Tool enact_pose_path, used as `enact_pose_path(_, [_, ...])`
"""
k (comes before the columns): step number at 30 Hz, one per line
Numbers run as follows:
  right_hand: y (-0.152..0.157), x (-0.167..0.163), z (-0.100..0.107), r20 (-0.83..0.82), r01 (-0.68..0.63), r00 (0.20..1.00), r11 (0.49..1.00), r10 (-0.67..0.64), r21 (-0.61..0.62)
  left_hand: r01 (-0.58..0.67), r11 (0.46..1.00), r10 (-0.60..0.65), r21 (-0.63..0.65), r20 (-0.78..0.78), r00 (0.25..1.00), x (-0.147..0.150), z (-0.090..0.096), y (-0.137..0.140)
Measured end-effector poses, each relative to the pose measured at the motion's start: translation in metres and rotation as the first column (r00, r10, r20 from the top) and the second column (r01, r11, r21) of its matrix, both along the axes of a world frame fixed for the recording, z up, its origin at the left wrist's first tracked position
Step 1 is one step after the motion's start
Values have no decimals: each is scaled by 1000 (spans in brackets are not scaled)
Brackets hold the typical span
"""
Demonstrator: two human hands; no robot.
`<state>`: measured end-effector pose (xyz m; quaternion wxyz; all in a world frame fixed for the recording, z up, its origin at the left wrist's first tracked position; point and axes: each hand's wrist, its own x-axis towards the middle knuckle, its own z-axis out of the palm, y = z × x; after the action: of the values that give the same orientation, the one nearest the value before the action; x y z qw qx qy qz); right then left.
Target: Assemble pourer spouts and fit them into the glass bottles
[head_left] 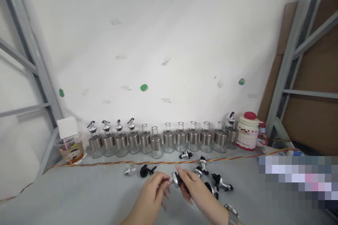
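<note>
Between my two hands is a silver-and-black bottle pour spout [175, 180]. My left hand [151, 193] pinches its narrow silver end, with the other fingers curled below. The fingers of my right hand [194, 187] are closed round the black stopper end, partly hiding it. Loose pour spouts lie close by: one [186, 154] beyond my hands, one [222, 182] to the right, and others partly behind my right hand. Left of my hands are a silver spout part [130, 171] and a black stopper part [144, 171].
Along the wall stands a row of glass bottles with steel sleeves [181, 137], several topped with spouts. A drink cup [70, 151] is at the left end, a cream jar with a red lid [247, 133] at the right. A twisted red-yellow wire [111, 163] crosses the grey table [87, 197].
</note>
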<state>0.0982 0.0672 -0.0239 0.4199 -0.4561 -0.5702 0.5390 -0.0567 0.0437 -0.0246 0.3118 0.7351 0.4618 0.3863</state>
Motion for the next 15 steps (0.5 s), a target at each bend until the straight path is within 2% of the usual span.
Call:
enact_pose_path(3, [2, -1, -10, 113, 31, 993, 996, -40, 85, 21, 975, 23, -220, 197, 980, 7, -12, 3])
enact_pose_path(7, [2, -2, -19, 147, 33, 988, 992, -51, 123, -18, 969, 79, -248, 239, 968, 12, -17, 3])
enact_pose_path(11, [-4, -2, -13, 175, 12, 984, 984, -43, 177, -37, 939, 143, -342, 289, 947, 12, -9, 0])
enact_pose_path(15, [-16, 1, -1, 236, -23, 970, 949, -55, 314, 78, 860, 182, -504, 446, 876, 11, 2, -2])
